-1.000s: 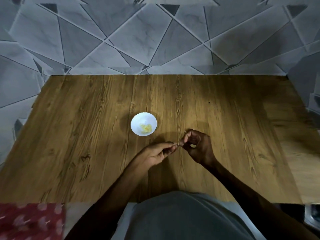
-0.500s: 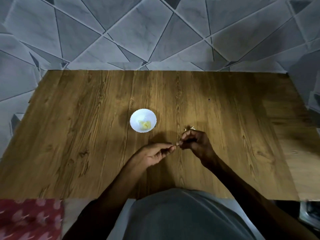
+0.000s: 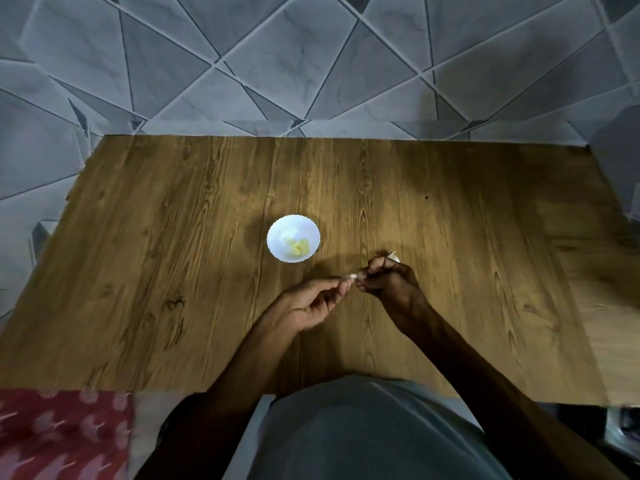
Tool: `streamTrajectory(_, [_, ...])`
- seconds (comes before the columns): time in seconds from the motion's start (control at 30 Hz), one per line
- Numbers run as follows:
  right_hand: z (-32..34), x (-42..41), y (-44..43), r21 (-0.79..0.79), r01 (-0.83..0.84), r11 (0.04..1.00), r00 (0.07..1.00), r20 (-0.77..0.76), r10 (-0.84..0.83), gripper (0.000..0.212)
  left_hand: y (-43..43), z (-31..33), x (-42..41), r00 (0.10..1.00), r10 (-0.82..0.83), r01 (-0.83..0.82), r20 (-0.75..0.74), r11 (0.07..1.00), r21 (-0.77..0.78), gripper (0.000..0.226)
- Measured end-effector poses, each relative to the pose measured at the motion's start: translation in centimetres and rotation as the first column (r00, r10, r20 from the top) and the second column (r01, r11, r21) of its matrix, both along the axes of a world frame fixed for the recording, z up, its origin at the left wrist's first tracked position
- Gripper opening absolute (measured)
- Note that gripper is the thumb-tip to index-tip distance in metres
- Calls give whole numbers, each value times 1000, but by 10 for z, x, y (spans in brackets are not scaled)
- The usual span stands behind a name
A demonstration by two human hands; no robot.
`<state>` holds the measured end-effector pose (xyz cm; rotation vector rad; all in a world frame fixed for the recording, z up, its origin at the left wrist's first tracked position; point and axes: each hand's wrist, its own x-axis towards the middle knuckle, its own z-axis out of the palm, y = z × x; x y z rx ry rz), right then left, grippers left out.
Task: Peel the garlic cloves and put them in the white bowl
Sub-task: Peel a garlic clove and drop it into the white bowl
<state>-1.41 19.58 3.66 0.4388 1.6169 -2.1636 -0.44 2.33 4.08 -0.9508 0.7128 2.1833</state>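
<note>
Between my two sets of fingertips, low over the counter (image 3: 173,237) and just near and right of the white bowl (image 3: 278,233), sits the garlic clove (image 3: 352,276) I am working on. It shows only as a small whitish nub, mostly hidden by my fingers (image 3: 341,285), so I cannot tell how much skin is on it. My left hand (image 3: 308,304) pinches it from the left, thumb and forefinger pressed together on its end, the other fingers loosely curled beneath. My right hand (image 3: 389,280) meets it from the right, fingers curled tight, the tips closed on the clove's other end. I judge that to be a picking grip on the skin.

I would say I am partway through. The white bowl already holds a small heap of peeled cloves (image 3: 296,247), yellowish, lying toward its near side. The clove in hand is not yet in the bowl: the skin has to be finished, then comes a short carry left and far to drop it in.

Just beyond my right hand a pale scrap (image 3: 394,257) lies on the counter. It may be loose skin or unpeeled garlic, but it is too hidden to say, so I cannot judge how many cloves are left. Off the counter's near left corner lies a red patterned cloth (image 3: 52,434).
</note>
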Motion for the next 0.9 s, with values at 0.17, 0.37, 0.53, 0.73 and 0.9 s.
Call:
streamTrajectory(0.17, [-8, 1, 3, -34, -48, 998, 985, 162, 53, 26, 3, -1, 9, 686, -522, -62, -507, 652, -755, 34])
streamTrajectory(0.37, [-16, -1, 3, 89, -97, 991, 994, 53, 92, 19, -3, -9, 6, 722, -489, -51, -490, 668, -742, 46])
streamTrajectory(0.53, [-20, -10, -5, 684, -79, 725, 935, -202, 292, 14, -3, -19, 13, 786, -420, -41, -454, 696, -716, 43])
streamTrajectory(0.73, [-10, -9, -1, 675, -106, 730, 941, -170, 294, 5, 2, -13, 13, 799, -346, -146, -492, 682, -717, 49])
streamTrajectory(0.9, [-4, 0, 7, 581, -193, 790, 921, -171, 350, 10, 1, -9, 11, 777, -326, -183, -538, 701, -689, 44])
